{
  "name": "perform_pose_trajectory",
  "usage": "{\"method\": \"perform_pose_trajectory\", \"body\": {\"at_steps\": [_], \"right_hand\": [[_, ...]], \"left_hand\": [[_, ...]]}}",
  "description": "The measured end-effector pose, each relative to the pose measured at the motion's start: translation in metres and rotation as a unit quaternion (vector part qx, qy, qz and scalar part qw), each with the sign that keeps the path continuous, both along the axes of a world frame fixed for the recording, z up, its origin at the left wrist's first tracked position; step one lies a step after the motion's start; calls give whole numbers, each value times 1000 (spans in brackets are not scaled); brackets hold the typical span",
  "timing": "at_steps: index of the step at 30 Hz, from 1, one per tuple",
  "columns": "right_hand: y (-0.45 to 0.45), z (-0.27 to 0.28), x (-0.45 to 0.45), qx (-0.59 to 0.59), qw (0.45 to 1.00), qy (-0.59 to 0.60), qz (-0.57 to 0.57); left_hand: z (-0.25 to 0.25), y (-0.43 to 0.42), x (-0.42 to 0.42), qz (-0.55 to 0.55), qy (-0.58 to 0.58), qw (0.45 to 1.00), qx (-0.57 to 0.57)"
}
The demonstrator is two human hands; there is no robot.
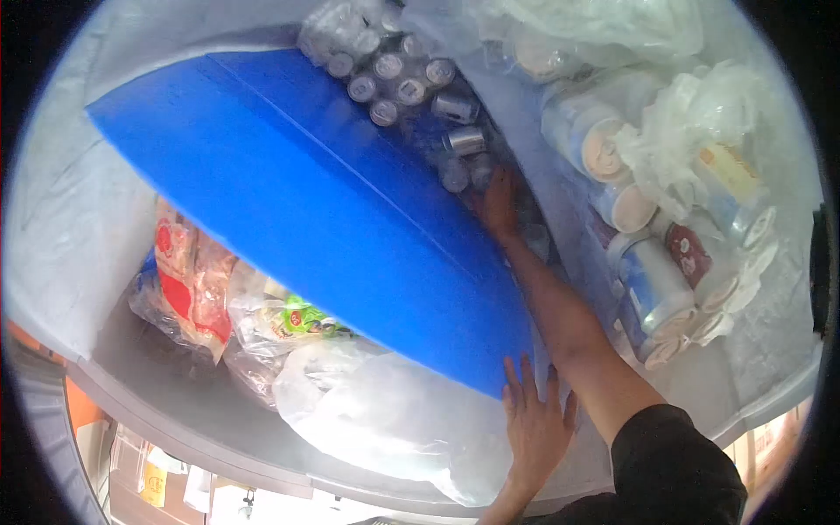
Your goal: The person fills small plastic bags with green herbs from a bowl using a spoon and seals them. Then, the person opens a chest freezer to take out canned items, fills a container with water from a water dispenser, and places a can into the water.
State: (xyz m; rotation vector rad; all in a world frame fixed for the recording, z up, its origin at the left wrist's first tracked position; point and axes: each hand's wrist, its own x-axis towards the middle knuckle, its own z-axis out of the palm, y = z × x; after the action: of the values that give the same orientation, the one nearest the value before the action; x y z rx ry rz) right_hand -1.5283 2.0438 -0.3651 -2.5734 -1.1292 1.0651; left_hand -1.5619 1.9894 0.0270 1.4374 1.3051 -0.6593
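Observation:
A large blue board (332,227) stands tilted inside a white-walled chest. My left hand (535,418) is at the board's lower right corner, its fingers stretched out and apart, touching or very near the edge. Past the board's right side reaches my right arm, with my right hand (497,210) low in the shadowed gap beside several silver cans (464,140). The fingers of that hand are dark and partly hidden, so whether they grip anything is unclear. Farther up the gap, more cans (388,66) show their round ends, some under clear plastic.
On the right, large cans (654,284) lie in frosty plastic wrap (682,131) along the wall. Left of the board are red-and-clear food packs (192,271), a green-labelled bag (306,315) and a white plastic bag (376,411). The chest's grey rim (236,459) runs along the bottom.

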Motion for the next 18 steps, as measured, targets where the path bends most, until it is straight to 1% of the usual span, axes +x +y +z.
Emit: {"method": "perform_pose_trajectory", "body": {"at_steps": [3, 5, 6, 7, 9, 11, 14, 16, 18], "right_hand": [[-4, -14, 5, 41, 999, 3, 1], [-21, -16, 3, 29, 995, -53, 84], [-22, -6, 5, 21, 988, -84, 124], [-29, 9, 3, -19, 992, -36, 117], [-21, 58, 9, -91, 990, 49, 99], [-16, 99, 11, -115, 982, 110, 101], [1, 189, 31, -155, 957, 210, 124], [1, 237, 42, -150, 957, 216, 122], [-6, 298, 70, -84, 957, 232, 151]], "left_hand": [[-1, -5, -2, -11, -1, 999, 34], [-2, -10, -1, -16, -2, 998, 57], [-2, -12, -1, -19, -5, 998, 67], [1, -14, -3, -23, 0, 997, 71], [-1, -15, 1, -31, -1, 996, 86], [-5, -21, 3, -56, 5, 991, 123], [-12, -35, 2, -93, -1, 975, 200], [-18, -46, 1, -122, -12, 958, 258], [-13, -47, 0, -167, -11, 945, 280]]}}
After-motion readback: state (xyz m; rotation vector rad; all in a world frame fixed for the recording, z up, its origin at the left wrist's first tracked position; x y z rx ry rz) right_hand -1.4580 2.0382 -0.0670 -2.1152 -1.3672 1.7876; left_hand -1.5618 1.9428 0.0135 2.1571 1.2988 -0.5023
